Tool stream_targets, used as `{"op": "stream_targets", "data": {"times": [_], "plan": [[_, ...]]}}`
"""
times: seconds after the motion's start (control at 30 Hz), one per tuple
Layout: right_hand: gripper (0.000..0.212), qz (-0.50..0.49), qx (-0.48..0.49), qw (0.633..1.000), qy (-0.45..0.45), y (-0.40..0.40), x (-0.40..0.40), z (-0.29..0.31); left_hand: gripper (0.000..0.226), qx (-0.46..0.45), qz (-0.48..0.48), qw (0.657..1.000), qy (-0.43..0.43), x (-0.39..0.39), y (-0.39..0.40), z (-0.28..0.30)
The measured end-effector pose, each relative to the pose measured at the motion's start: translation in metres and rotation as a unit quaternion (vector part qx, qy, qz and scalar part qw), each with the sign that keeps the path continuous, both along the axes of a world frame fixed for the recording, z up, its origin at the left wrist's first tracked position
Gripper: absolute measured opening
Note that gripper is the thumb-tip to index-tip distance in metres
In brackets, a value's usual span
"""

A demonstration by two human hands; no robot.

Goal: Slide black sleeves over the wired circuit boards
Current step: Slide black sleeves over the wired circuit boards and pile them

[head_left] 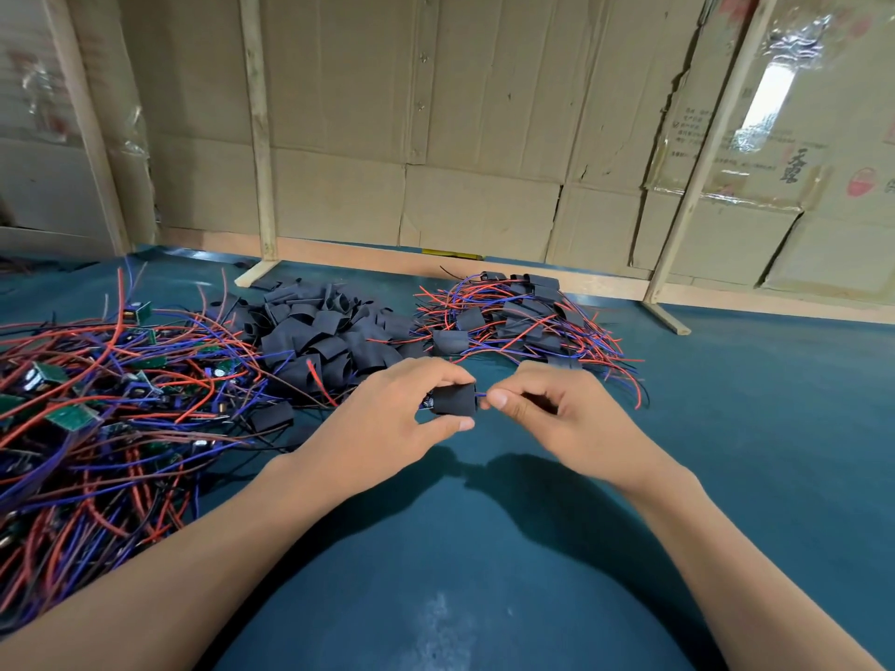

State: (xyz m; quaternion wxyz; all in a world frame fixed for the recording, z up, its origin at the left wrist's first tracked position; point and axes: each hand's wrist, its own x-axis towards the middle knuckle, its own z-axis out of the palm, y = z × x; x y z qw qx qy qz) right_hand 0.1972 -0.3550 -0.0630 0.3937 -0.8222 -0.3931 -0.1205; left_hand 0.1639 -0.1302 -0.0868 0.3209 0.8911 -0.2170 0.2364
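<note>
The left hand [392,409] grips a black sleeve [454,398]; at its 3 o'clock, the right hand [547,409] pinches the blue wire [481,394].

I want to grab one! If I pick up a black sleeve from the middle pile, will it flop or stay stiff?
Probably soft and light: the black sleeves lie bent and squashed in their pile. The one in the left hand holds a rounded shape, so likely springy, not limp.
</note>
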Motion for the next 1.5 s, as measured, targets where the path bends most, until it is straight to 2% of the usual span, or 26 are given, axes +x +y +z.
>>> {"op": "stream_targets", "data": {"times": [0.1,0.3,0.67,0.73,0.83,0.93,1.0,1.17,1.37,1.5], "plan": [[0.016,-0.005,0.019,0.999,0.030,-0.001,0.002,0.000,0.038,0.018,0.016,1.000,-0.004,0.000,0.002,0.001],[0.016,-0.002,0.054,0.995,0.079,-0.004,0.003,-0.001,0.033,0.021,0.018,0.999,-0.019,0.000,0.003,0.002],[0.015,-0.034,-0.003,0.997,0.065,-0.016,0.003,0.004,0.018,0.058,0.033,0.998,0.018,-0.001,0.005,0.003],[0.014,-0.039,-0.026,0.997,0.067,-0.014,0.002,0.002,0.028,0.088,0.034,0.995,0.022,-0.001,0.004,0.002],[0.016,-0.035,-0.047,0.994,0.089,-0.010,0.001,-0.002,0.058,0.169,0.036,0.985,0.014,-0.001,0.003,-0.003],[0.016,-0.026,-0.051,0.994,0.092,-0.006,0.001,-0.005,0.067,0.197,0.001,0.980,0.001,-0.001,0.003,-0.003],[0.016,-0.022,-0.046,0.995,0.092,-0.004,0.001,-0.005,0.061,0.183,-0.030,0.983,0.009,-0.001,0.001,-0.002],[0.016,-0.007,-0.036,0.995,0.095,-0.006,0.001,-0.005,0.028,0.110,-0.061,0.992,0.015,0.000,-0.002,0.000],[0.018,-0.011,-0.044,0.996,0.079,-0.004,0.001,-0.007,0.020,0.114,-0.026,0.993,0.010,0.001,-0.004,-0.004],[0.011,-0.005,-0.072,0.997,0.035,-0.002,0.001,-0.007,0.019,0.150,-0.036,0.988,0.009,0.000,-0.003,-0.003]]}}
